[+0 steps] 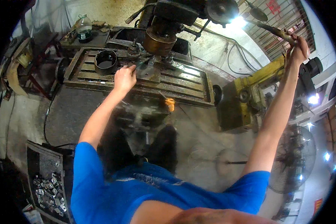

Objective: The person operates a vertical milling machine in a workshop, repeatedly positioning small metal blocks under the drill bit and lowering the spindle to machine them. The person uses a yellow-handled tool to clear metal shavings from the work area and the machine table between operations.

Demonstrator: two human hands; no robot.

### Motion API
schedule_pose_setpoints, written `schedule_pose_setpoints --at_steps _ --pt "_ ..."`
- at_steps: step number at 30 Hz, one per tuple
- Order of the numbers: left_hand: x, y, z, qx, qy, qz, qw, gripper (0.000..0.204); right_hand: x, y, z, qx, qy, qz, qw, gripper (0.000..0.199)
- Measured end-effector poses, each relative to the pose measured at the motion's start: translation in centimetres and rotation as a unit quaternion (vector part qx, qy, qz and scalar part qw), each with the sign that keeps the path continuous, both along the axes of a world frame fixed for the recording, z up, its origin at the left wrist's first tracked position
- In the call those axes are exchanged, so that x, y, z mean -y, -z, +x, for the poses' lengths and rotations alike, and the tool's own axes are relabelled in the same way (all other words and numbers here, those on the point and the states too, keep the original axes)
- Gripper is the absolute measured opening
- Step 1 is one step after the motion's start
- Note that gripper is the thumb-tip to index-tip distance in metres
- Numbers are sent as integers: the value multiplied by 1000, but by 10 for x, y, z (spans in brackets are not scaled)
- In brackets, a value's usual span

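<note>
My right hand (298, 50), raised at the far right, is wrapped round the grip of a long lever (274, 30) on the drilling machine (179, 13). Over the slotted metal table (89, 85), my left hand (126, 77) is closed; a thin dark piece shows past its fingers, too small to name. To the left of that hand stands a round black pot (105, 62) with dark liquid in it. A metal fixture (134, 50) sits just beyond the fingers, beside the brownish cylindrical spindle housing (159, 41). What lies directly under the spindle is hard to make out.
An orange rag-like piece (170, 104) hangs at the table's front edge. A plastic bottle (84, 28) stands at the back left. Small metal parts (50, 194) fill a bin at the lower left. A large fan (293, 158) and a yellow machine (237, 100) are on the right.
</note>
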State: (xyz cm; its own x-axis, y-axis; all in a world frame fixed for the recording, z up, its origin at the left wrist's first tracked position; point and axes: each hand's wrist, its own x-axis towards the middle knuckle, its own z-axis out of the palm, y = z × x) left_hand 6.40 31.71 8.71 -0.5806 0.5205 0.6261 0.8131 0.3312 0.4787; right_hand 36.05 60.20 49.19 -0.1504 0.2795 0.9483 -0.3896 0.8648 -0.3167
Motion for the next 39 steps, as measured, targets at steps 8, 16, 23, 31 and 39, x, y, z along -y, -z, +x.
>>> schedule_pose_setpoints --at_steps 8,16,23,31,39 --pt "73 -22 -21 -48 45 56 996 22 11 33 18 -34 -50 67 996 22" --pt "95 -15 -78 -91 -118 -57 987 26 90 322 33 236 -71 -273 930 31" --pt "107 -14 -70 -78 -103 -205 970 38 118 521 -1 430 -38 -429 794 40" --pt "111 -59 -8 -110 -5 -79 991 39 76 619 -35 420 -31 -445 790 36" --pt "52 7 133 426 400 -205 785 49 172 444 -19 510 110 -135 843 58"
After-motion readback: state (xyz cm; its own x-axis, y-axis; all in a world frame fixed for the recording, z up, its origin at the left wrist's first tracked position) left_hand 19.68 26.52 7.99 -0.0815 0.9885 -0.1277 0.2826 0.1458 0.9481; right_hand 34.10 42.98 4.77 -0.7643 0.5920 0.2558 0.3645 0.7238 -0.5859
